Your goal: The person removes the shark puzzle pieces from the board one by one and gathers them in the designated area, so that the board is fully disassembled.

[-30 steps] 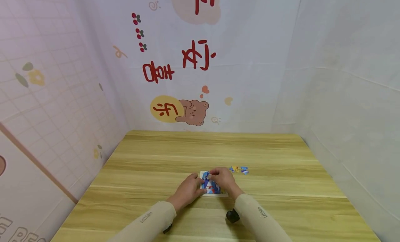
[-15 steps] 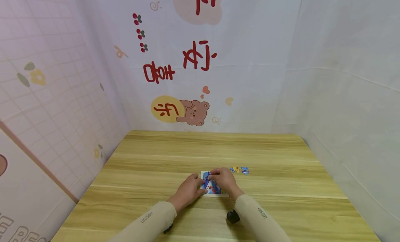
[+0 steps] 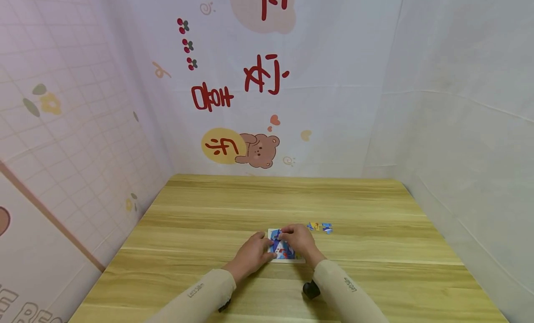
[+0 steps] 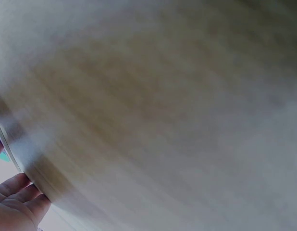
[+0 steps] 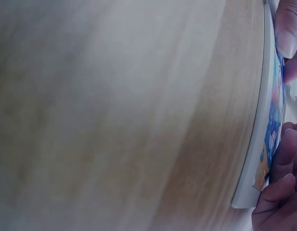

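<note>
— Where is the puzzle board (image 3: 288, 261), and what have your grips got on it?

— It lies flat on the tabletop (image 3: 375, 267), at twelve o'clock from me. My left grip (image 3: 250, 254) rests loosely on its edge at nine, curled round nothing. My right grip (image 3: 301, 239) comes in from three and, as far as I can make out, pinches a small puzzle piece (image 3: 280, 236) near the board's eleven.

— Heavy?

— I'd expect next to no weight. It looks like thin card, stiff enough to keep flat, and its printed face may be a bit slick under dry fingertips.

— Where would you take hold, then?

— By opposite edges of the piece, thumb towards six and finger towards twelve, clear of any tabs, which could crease or peel. The board seems light enough to slide, so I'd steady it by the pale rim (image 5: 263, 115).

— Anything else out there?

— A mostly yellow piece (image 3: 315, 226) and a blue piece (image 3: 327, 228) lie at two o'clock, just off the board. They look equally thin, so I'd lift either by an edge.
</note>
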Tool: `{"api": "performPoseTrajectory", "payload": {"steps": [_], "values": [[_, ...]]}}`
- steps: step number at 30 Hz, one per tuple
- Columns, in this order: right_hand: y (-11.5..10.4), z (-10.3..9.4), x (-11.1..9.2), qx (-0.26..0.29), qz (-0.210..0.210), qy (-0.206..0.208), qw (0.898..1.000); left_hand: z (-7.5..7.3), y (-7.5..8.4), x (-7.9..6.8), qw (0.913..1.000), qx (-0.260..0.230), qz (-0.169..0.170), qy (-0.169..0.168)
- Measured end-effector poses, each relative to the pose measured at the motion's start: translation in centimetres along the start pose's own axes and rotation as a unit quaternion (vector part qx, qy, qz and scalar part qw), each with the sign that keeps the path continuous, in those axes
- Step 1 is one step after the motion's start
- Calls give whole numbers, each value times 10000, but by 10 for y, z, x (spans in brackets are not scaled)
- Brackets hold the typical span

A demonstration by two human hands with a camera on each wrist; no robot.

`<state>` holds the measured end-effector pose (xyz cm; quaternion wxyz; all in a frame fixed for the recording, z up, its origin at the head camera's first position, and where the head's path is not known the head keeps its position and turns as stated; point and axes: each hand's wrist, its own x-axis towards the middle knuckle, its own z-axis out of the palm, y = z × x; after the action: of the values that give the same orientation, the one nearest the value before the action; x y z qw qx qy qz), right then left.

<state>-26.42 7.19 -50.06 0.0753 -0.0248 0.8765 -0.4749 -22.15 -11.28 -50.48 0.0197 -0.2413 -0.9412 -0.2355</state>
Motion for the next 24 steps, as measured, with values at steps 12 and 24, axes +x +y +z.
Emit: {"api": "performPoseTrajectory", "payload": {"steps": [12,24], "values": [[4,-15,-3,816,-224,-211,9962,-1,1,0,10000,19,33,22],[25,-58,5,1121,-44,-28,9937,-2,4,0,10000,17,-65,-27]]}}
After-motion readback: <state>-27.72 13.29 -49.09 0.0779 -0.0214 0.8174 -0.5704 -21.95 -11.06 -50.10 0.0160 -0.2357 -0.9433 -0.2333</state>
